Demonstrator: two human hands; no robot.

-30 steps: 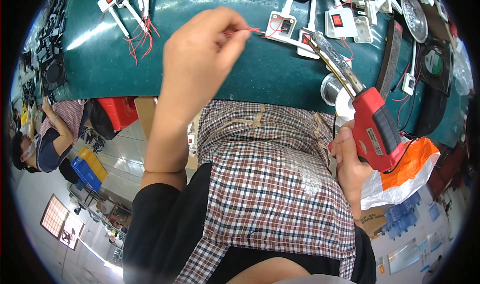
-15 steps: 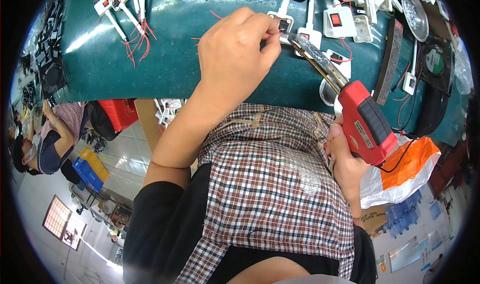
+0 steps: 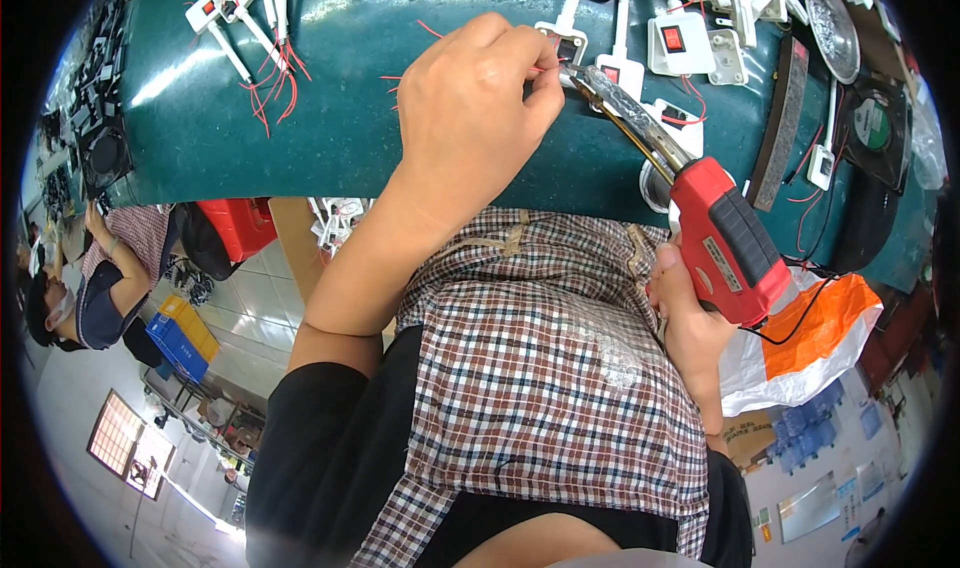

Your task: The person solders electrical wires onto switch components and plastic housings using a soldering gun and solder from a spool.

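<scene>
My right hand is wrapped round the grip of a red and black soldering gun. The gun's metal barrel slants up and left, and its tip reaches a white switch housing near the far middle of the table. A thin brass tube runs beside the barrel. My left hand pinches a red wire at that housing, thumb and forefinger pressed together. The joint between tip and wire is too small to make out. Other white housings with red switches lie just to the right.
Wired white switch pieces lie at the far left of the green table. A dark bar, a round metal dish and a small fan stand at the right. The gun's black cord hangs by an orange-white sack. Another person works at far left.
The soldering gun has shifted very slightly up and left, its tip still at the housing. My left hand has barely moved and keeps its pinch on the wire.
</scene>
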